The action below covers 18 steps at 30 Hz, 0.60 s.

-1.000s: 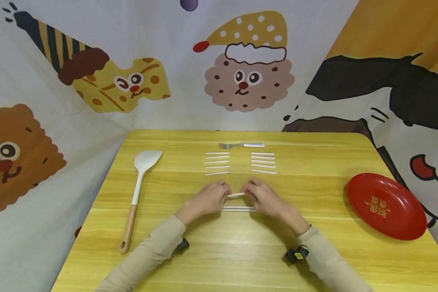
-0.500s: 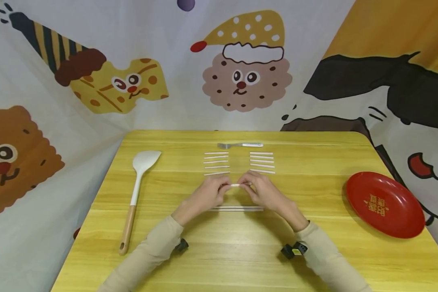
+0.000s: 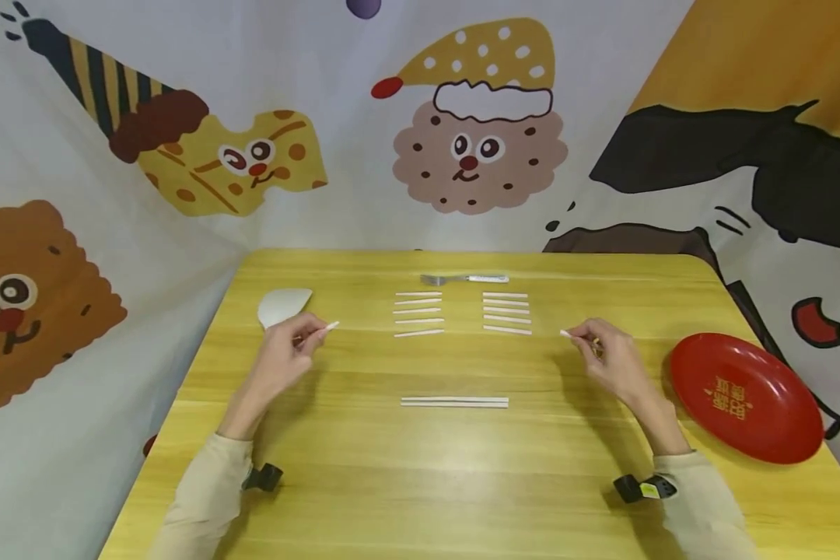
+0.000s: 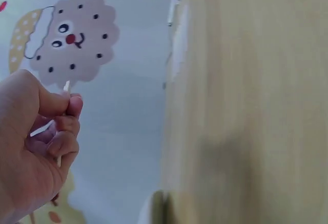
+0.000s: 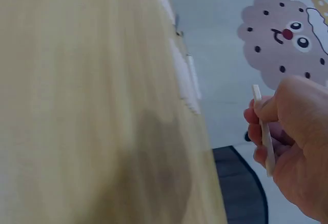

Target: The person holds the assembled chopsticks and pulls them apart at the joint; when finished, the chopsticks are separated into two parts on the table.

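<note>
My left hand (image 3: 284,359) pinches a short pale stick piece (image 3: 332,325) between thumb and fingertips, raised over the table's left side near the white-headed spatula (image 3: 283,305). The left wrist view shows the tip of that piece (image 4: 67,86) above the thumb. On the right, my right hand (image 3: 617,364) grips another short pale stick piece (image 5: 264,137) with curled fingers; its flat end sticks up past the thumb. Between the hands, two long pale sticks (image 3: 455,402) lie side by side. Farther back are two columns of short sticks, one left (image 3: 418,320) and one right (image 3: 507,317).
A fork (image 3: 465,278) with a patterned handle lies behind the short sticks. A red oval plate (image 3: 707,365) with gold lettering sits at the right edge. The yellow wooden table (image 3: 455,482) meets a cartoon-printed cloth (image 3: 350,194) at the back.
Both hands were together at the middle on one pale stick. They have moved apart, left hand leftward and right hand rightward, each now with a short piece. The long sticks are fully uncovered.
</note>
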Tool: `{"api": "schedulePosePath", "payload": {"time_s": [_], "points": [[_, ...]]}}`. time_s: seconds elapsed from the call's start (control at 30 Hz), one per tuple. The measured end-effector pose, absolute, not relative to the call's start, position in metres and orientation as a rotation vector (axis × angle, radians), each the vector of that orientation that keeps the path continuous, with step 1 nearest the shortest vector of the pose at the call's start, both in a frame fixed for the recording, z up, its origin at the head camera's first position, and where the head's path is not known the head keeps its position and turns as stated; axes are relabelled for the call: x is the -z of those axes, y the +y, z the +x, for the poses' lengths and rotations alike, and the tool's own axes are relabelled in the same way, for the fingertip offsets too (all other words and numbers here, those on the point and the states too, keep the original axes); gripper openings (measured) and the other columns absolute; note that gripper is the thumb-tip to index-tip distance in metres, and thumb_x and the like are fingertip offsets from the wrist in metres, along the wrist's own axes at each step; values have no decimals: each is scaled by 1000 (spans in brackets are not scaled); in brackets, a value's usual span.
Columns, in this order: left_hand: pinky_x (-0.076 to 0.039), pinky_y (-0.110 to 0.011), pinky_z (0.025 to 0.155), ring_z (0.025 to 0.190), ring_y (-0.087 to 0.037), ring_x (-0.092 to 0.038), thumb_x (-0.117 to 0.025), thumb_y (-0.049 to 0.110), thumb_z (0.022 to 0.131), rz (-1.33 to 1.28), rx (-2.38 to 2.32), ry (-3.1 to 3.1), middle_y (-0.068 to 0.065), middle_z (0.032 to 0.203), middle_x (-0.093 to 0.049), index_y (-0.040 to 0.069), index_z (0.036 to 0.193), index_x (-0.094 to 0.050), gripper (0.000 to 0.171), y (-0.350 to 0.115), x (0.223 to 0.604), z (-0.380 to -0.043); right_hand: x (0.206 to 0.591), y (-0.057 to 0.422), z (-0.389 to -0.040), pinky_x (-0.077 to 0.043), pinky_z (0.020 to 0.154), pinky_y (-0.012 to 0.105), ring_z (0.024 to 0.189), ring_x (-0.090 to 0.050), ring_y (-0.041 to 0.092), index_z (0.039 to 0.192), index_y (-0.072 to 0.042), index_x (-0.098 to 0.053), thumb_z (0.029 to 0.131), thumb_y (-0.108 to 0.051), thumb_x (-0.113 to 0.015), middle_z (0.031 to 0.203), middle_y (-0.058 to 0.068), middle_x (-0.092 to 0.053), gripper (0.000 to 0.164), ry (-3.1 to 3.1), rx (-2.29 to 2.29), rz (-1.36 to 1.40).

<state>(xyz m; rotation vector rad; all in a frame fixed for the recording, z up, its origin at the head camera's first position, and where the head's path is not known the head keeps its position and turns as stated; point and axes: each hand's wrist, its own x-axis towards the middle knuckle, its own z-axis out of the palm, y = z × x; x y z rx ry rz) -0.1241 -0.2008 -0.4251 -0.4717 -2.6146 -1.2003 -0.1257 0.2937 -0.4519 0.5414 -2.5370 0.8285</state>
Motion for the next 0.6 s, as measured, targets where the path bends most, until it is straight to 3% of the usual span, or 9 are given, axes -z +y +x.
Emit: {"api": "schedulePosePath", "payload": {"time_s": [0.2, 0.43, 0.6], "points": [[-51, -26, 68, 79, -15, -56, -55, 4, 101, -570, 1126, -2784, -9, 96, -61, -2, 113, -70, 19, -176, 440, -135, 462, 276, -130, -49, 61, 26, 76, -55, 15, 105, 0, -73, 89, 17, -60, 97, 13, -64, 26, -2592, -807, 667], [-52, -27, 70, 81, -15, -56, -61, 1, 96, -746, 1030, -2821, -6, 94, -60, 0, 109, -73, 18, -129, 454, -155, 465, 246, -146, -55, 64, 37, 80, -61, 23, 102, 0, -75, 88, 15, -64, 95, 14, -65, 22, -2574, -747, 719], [-53, -25, 72, 83, -14, -58, -61, 0, 94, -835, 977, -2883, -3, 97, -64, 3, 111, -74, 21, -109, 458, -168, 468, 234, -157, -55, 73, 43, 83, -64, 29, 97, 1, -75, 85, 14, -67, 91, 15, -70, 19, -2570, -725, 745]]}}
